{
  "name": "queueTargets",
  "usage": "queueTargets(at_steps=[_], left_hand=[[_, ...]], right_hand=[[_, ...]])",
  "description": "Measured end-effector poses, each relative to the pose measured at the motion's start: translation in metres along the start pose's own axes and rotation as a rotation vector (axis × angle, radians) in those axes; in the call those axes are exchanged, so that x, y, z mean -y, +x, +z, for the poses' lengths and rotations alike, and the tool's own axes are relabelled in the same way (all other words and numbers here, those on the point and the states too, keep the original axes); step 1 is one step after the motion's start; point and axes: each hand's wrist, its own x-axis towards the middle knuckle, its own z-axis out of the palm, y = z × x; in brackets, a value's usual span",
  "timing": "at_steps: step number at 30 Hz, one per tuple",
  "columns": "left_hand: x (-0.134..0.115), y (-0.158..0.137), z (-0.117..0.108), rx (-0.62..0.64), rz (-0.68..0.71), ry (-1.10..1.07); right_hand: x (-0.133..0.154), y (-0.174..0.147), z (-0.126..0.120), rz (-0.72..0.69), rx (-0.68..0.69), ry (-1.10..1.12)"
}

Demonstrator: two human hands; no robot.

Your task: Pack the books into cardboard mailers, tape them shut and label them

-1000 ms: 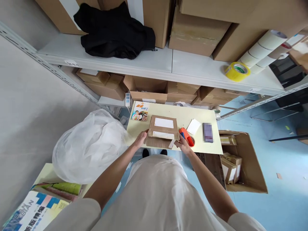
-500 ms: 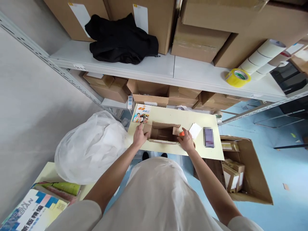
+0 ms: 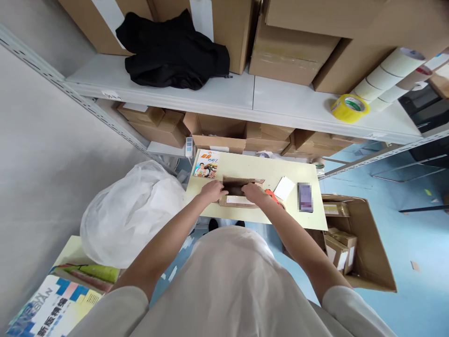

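Observation:
A small cardboard box lies open on the cream table, a white label strip on its near side. At its left end my left hand is closed with the thumb over the edge. My right hand grips the right end, fingers curled in at the opening. The short end flaps are mostly hidden by my hands. Just right of my right wrist lies an orange-red object, partly covered by my forearm, its kind unclear.
White cards, a blurred-out phone-like item and a colourful leaflet lie on the table. A large carton stands right, a white translucent bag left. Ahead, a shelf holds a yellow tape roll and black clothing.
Both hands have moved inward over the box ends, and the end flaps have gone down out of sight. The labelled near side now shows more, and more of the orange-red object is visible.

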Motion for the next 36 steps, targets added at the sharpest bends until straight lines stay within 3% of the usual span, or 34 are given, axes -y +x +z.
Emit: queueTargets(at_steps=[4, 7, 13, 18, 25, 30, 34, 36], left_hand=[[0.001, -0.016, 0.021, -0.011, -0.047, 0.127], [0.005, -0.035, 0.039, -0.047, -0.013, 0.138], [0.015, -0.049, 0.06, -0.159, 0.025, 0.111], [0.027, -0.038, 0.067, -0.237, 0.037, 0.045], [0.027, -0.024, 0.076, -0.376, -0.055, -0.006], [0.023, -0.027, 0.07, -0.378, -0.082, -0.138], [0.035, -0.028, 0.047, -0.518, -0.147, -0.269], [0.049, -0.02, 0.03, -0.613, -0.255, -0.296]], right_hand=[[-0.01, -0.02, 0.002, 0.071, 0.064, -0.108], [-0.031, -0.045, 0.01, 0.076, 0.003, -0.14], [-0.078, -0.078, 0.049, 0.041, -0.096, 0.052], [-0.092, -0.067, 0.063, 0.068, -0.202, 0.243], [-0.091, -0.038, 0.063, 0.092, -0.298, 0.307], [-0.084, -0.032, 0.067, 0.147, -0.301, 0.288], [-0.077, -0.035, 0.07, 0.177, -0.309, 0.273], [-0.073, -0.036, 0.07, 0.183, -0.315, 0.267]])
